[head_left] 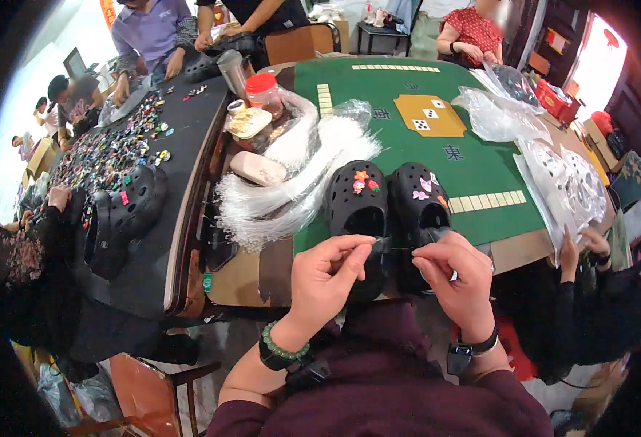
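Two black clogs with holes in their uppers stand side by side before me, the left clog (341, 198) and the right clog (406, 191). Colourful charms (365, 182) sit on their toes. My left hand (327, 273) is closed in a pinch over the left clog's heel end. Across from it, over the right clog, my right hand (460, 275) pinches too. A thin clear plastic strand (392, 243) seems to run between the fingertips. Left of the clogs lies a large bundle of similar white, clear strands (327, 164).
Jars (263, 95) and a pale oblong case (258, 167) stand by the strands. The left table holds heaped charms (105, 146) and more black clogs (124, 215). Clear bags (499, 116) lie right on the green mat (364, 87). Other people work around the tables.
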The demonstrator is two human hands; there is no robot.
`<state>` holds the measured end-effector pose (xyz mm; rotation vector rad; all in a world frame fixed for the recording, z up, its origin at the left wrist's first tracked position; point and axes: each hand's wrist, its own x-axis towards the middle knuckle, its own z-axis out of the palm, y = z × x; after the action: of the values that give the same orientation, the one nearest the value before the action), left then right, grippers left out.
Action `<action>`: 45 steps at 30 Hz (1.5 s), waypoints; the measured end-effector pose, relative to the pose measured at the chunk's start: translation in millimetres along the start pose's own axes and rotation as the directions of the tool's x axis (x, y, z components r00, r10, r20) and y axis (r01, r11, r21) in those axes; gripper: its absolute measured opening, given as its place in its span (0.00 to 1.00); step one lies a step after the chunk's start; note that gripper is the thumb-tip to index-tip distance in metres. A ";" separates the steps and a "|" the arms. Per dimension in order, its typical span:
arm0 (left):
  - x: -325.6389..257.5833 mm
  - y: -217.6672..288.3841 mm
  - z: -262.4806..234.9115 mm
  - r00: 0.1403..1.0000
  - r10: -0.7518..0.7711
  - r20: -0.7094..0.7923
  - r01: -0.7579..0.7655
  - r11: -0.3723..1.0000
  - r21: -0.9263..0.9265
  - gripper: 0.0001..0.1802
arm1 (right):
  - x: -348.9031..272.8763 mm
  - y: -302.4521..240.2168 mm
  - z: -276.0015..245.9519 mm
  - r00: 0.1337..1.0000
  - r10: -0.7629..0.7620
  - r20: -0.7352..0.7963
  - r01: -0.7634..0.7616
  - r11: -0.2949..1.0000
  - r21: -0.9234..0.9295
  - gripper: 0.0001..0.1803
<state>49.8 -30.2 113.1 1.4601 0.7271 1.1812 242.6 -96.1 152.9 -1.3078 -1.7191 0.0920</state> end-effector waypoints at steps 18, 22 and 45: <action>-0.2 0.9 1.2 0.975 0.221 0.022 -0.221 0.959 0.176 0.05 | -3.9 4.6 7.7 0.986 0.146 -0.079 -0.130 0.974 0.183 0.06; -2.1 0.6 4.1 0.982 0.183 -0.053 -0.172 0.971 0.163 0.07 | -1.1 6.7 10.4 0.990 0.116 -0.075 -0.100 0.976 0.192 0.12; -8.1 0.1 4.6 0.999 0.031 0.028 -0.030 0.999 -0.019 0.05 | -3.9 21.6 10.2 0.895 0.383 0.228 -0.394 0.443 0.805 0.07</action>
<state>51.5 -39.2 111.2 1.4739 0.6753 1.1855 250.9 -85.3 132.8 -0.8894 -1.0460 1.0860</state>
